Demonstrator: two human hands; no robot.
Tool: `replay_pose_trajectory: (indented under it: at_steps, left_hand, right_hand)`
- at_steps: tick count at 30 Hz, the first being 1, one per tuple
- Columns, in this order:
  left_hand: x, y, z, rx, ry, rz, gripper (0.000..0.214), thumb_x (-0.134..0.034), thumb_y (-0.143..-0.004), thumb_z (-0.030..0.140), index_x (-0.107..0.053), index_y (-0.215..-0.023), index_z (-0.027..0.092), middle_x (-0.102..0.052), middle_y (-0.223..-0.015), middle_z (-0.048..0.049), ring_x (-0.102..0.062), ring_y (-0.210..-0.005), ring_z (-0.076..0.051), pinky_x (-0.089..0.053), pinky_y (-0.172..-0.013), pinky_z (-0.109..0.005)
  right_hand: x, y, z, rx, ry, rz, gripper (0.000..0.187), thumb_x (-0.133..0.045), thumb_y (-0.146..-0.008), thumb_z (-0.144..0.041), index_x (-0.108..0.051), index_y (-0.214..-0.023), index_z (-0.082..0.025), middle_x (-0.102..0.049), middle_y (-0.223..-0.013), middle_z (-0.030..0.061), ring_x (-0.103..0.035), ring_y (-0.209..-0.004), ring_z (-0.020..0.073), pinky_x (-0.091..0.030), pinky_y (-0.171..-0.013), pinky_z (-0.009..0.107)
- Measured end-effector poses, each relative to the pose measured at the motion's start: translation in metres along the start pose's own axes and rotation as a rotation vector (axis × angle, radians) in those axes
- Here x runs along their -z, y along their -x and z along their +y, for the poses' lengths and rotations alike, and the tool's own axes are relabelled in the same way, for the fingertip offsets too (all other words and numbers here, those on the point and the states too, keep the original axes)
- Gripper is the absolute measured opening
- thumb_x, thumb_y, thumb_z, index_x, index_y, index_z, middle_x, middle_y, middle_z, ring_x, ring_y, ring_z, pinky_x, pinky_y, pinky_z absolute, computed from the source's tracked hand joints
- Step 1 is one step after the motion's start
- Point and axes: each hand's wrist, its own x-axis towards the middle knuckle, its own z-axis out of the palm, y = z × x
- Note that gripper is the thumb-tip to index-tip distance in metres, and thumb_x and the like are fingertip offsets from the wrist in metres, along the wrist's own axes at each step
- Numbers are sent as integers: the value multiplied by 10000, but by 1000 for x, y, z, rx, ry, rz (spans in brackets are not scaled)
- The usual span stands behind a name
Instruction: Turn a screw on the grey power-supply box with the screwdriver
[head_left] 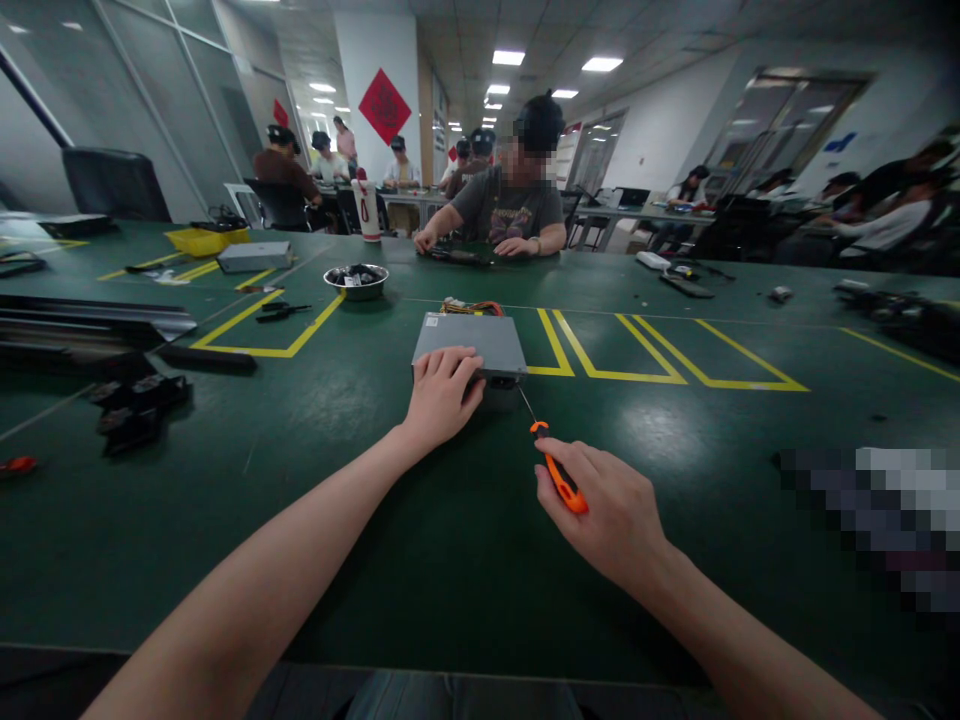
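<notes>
A grey metal computer power supply unit (pixel 487 338) lies on the green table in front of me, with a bundle of coloured wires (pixel 471 307) at its far side. My left hand (pixel 444 392) grips its near left part, fingers over the top and the palm against the near edge. In my right hand (pixel 600 495) is an orange and black screwdriver (pixel 562 482), fingers closed around the handle. Its thin shaft points up and left, and the tip meets or nearly meets the unit's near right corner. Any screw there is too small to make out.
A metal bowl (pixel 356 283) of small dark parts stands beyond my left hand. Black parts (pixel 139 408) and long dark panels (pixel 97 328) lie left. Yellow tape outlines (pixel 630 377) mark the table. Across it sits a person (pixel 504 205) with both hands on a dark object.
</notes>
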Motion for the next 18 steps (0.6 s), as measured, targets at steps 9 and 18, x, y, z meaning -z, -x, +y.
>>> replay_pose_trajectory:
  at_steps: [9, 18]
  left_hand:
    - [1, 0, 1, -7, -7, 2, 211, -481, -839, 275, -513, -1040, 218, -545, -1165, -51, -449, -1091, -225, -305, -903, -391]
    - [1, -1, 2, -9, -6, 8, 214, -482, -838, 274, -506, -1045, 224, -550, -1157, -48, -450, -1088, -224, -304, -899, -393]
  right_hand:
    - [0, -1, -2, 96, -62, 27, 192, -502, -814, -211, -577, -974, -135, -578, -718, 22, -505, -614, 116, -369, -588, 256]
    - [-11, -2, -4, 107, -68, -80, 235, -455, -859, -234, -543, -1055, -139, -574, -789, 43, -498, -674, 123, -371, -620, 256]
